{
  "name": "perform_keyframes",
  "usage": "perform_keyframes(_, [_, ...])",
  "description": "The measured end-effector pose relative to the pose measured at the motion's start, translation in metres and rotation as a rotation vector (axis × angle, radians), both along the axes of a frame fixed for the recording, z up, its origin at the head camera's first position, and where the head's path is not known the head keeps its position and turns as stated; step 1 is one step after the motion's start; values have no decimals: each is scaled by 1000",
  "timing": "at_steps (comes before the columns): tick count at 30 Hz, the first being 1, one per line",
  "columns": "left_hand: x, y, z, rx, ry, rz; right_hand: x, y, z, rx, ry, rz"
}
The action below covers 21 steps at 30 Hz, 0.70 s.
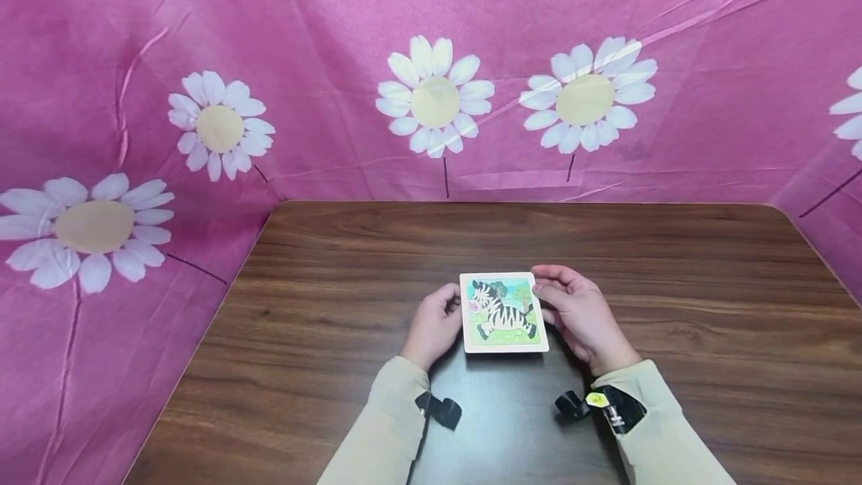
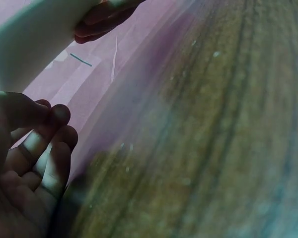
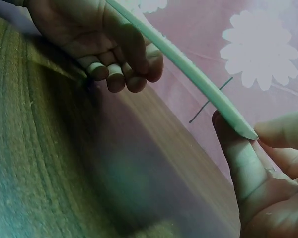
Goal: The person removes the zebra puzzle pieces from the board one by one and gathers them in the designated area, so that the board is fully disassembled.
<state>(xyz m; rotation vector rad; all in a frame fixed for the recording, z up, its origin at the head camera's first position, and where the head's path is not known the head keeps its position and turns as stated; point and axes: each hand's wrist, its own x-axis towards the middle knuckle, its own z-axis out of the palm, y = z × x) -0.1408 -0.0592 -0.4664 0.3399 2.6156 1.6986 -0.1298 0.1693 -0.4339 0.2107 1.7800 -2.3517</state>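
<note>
A square zebra picture puzzle [image 1: 503, 313] with a pale border is held up over the table, face toward the head camera. My right hand [image 1: 582, 316] pinches its right edge between thumb and fingers; the right wrist view shows the thin board [image 3: 188, 72] edge-on between those fingertips. At the puzzle's left edge is my left hand [image 1: 434, 328], its fingertips partly hidden behind the board in the head view. Loosely curled fingers of this left hand [image 2: 37, 153] show beside and below the board in the left wrist view, with nothing pinched between them.
The brown wood-grain table [image 1: 323, 305] lies below both hands. A pink cloth [image 1: 323, 96] with large white daisies hangs behind it and along the left side. Black camera straps [image 1: 441, 410] sit at both wrists over pale sleeves [image 1: 384, 425].
</note>
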Motion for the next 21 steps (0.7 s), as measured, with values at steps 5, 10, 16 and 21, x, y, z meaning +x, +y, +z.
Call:
perform_keyframes(5, [0, 1, 1, -26, 3, 29, 2, -2, 2, 7, -2, 24])
perform_keyframes(10, [0, 0, 0, 90, -13, 106, 2, -4, 4, 5, 4, 27])
perform_keyframes(16, [-1, -1, -2, 104, 10, 64, 3, -5, 5, 3, 10, 39])
perform_keyframes(21, [-2, 1, -1, 122, 0, 26, 3, -7, 6, 8, 11, 58])
